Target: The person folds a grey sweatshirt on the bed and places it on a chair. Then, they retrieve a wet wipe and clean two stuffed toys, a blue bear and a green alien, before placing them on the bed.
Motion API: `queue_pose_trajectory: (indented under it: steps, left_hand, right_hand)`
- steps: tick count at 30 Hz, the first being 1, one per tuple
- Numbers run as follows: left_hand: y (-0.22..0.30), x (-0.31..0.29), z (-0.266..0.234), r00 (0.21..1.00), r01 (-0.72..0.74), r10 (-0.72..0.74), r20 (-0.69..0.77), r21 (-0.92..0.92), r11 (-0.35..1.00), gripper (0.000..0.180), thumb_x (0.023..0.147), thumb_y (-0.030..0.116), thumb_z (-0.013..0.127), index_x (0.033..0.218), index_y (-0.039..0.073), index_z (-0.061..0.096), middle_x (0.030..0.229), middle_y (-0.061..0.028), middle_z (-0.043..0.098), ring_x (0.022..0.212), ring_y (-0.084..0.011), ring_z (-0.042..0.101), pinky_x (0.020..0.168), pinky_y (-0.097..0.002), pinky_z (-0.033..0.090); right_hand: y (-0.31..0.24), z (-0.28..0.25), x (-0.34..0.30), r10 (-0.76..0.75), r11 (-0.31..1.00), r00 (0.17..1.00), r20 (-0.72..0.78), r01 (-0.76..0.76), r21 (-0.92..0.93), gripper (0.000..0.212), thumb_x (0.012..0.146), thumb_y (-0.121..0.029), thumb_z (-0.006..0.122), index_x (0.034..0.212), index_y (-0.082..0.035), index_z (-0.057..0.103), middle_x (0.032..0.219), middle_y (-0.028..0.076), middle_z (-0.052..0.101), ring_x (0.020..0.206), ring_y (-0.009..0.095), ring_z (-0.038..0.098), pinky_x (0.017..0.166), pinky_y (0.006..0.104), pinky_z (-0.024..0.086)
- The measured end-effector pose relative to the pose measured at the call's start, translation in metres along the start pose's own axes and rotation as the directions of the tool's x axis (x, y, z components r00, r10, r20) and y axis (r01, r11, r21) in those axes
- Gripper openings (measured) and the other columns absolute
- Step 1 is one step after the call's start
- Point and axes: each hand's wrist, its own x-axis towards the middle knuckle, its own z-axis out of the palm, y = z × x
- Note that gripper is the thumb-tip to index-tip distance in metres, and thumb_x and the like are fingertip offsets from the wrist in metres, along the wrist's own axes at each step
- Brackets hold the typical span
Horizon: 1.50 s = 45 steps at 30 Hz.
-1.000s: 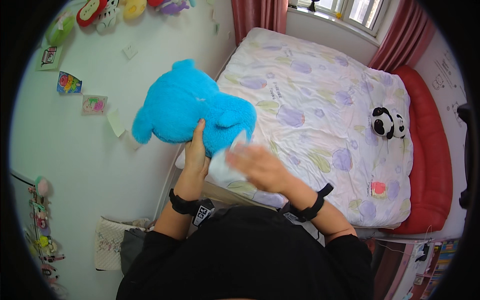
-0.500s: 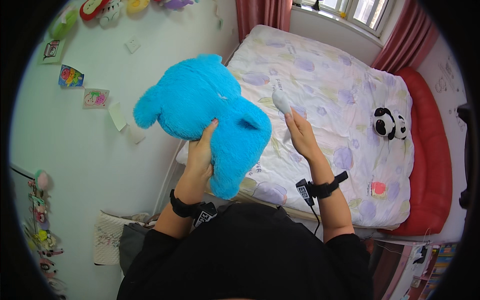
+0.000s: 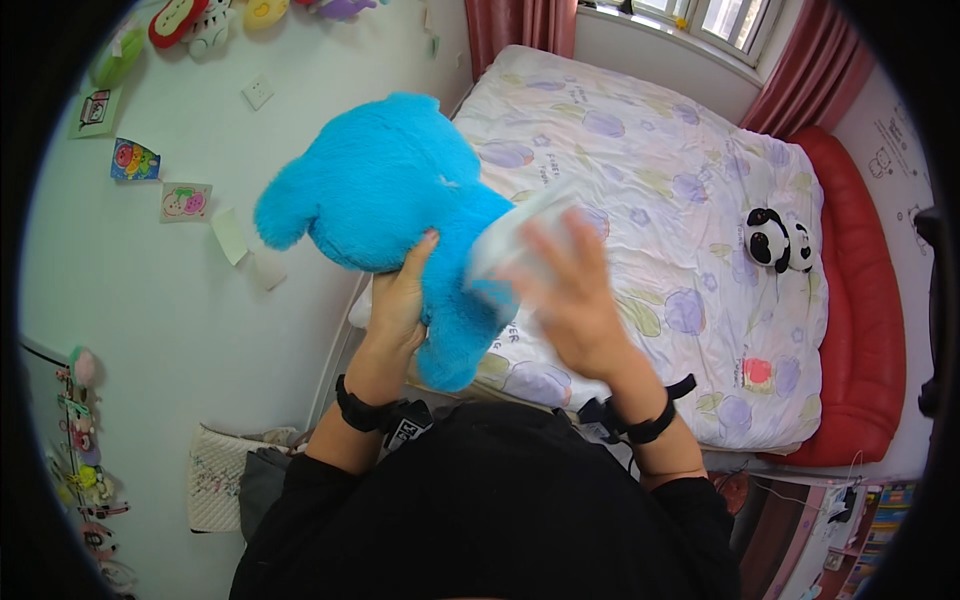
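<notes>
A large bright-blue plush toy (image 3: 385, 185) with shaggy fur is held up in front of me. My left hand (image 3: 402, 295) grips it at its narrow middle, thumb on the near side and the other fingers hidden beneath. A thin white cloth (image 3: 497, 245) covers part of the toy's right side. Over that cloth is my right hand (image 3: 575, 300), its fingers blurred by motion. The cloth seems held under those fingers, though the exact grip and its contact with the fur are smeared.
Beyond the toy is a bed (image 3: 690, 230) with a floral cover and a red padded headboard (image 3: 860, 310). A panda plush (image 3: 770, 242) lies near the headboard. The white wall (image 3: 180, 320) stands close on the left. Shelves (image 3: 870, 540) are at lower right.
My right hand has swung left from over the bed to the toy's right side. The white thing in it, compact before, now looks spread out. My left hand still holds the toy.
</notes>
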Motion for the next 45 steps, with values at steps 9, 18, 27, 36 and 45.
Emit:
queue_pose_trajectory:
  steps: [9, 18, 27, 36, 45]
  left_hand:
    - [-0.002, 0.007, 0.016, 0.995, -0.008, 0.017, -0.094, 0.096, 0.995, 0.058, 0.081, 0.019, 0.064, 0.125, -0.004, 0.036, 0.116, -0.0179, 0.049, 0.099, -0.0278, 0.055, 0.081, -0.0401, 0.050]
    - [0.014, -0.011, 0.004, 0.961, 0.228, -0.257, 0.099, 0.240, 0.944, 0.059, 0.092, 0.050, 0.027, 0.130, 0.005, 0.032, 0.118, -0.0161, 0.049, 0.106, -0.0255, 0.052, 0.084, -0.0411, 0.048]
    - [-0.029, 0.000, -0.030, 0.929, 0.186, -0.164, 0.332, -0.036, 0.982, 0.060, 0.092, 0.050, 0.028, 0.130, 0.004, 0.032, 0.122, -0.0158, 0.047, 0.108, -0.0255, 0.050, 0.089, -0.0359, 0.045]
    - [-0.019, 0.013, -0.026, 0.938, 0.168, -0.146, 0.313, -0.045, 0.985, 0.063, 0.090, 0.052, 0.031, 0.131, 0.005, 0.030, 0.124, -0.0160, 0.045, 0.110, -0.0270, 0.049, 0.090, -0.0386, 0.045]
    - [-0.037, 0.018, -0.010, 0.957, 0.102, -0.112, 0.266, 0.052, 0.993, 0.066, 0.088, 0.055, 0.034, 0.132, 0.006, 0.029, 0.126, -0.0163, 0.043, 0.111, -0.0284, 0.047, 0.090, -0.0414, 0.044]
  right_hand:
    - [0.048, 0.021, 0.034, 0.483, 0.744, 0.869, -0.109, -0.341, 0.575, 0.039, 0.088, -0.013, 0.042, 0.126, -0.006, 0.044, 0.136, 0.016, 0.036, 0.128, 0.032, 0.028, 0.105, 0.0467, 0.017]
    - [-0.014, 0.071, -0.015, -0.329, 0.934, 0.934, 0.138, 0.300, 0.194, 0.052, 0.074, -0.015, 0.054, 0.125, -0.022, 0.049, 0.133, -0.005, 0.042, 0.129, 0.020, 0.028, 0.106, 0.0503, 0.008]
    - [0.038, 0.048, 0.034, 0.149, 0.981, 0.981, -0.128, -0.130, 0.142, 0.042, 0.076, -0.013, 0.049, 0.117, -0.010, 0.052, 0.122, 0.014, 0.048, 0.126, 0.032, 0.031, 0.103, 0.0502, 0.017]
    - [0.061, 0.077, -0.016, 0.111, 0.989, 0.994, 0.001, -0.110, -0.101, 0.050, 0.080, -0.014, 0.049, 0.130, -0.014, 0.042, 0.120, 0.007, 0.052, 0.121, 0.029, 0.039, 0.099, 0.0565, 0.021]
    - [0.005, 0.076, 0.001, 0.132, 0.829, 0.988, 0.076, -0.152, 0.538, 0.062, 0.080, -0.005, 0.048, 0.135, 0.001, 0.021, 0.136, 0.023, 0.025, 0.127, 0.039, 0.023, 0.106, 0.0417, 0.017]
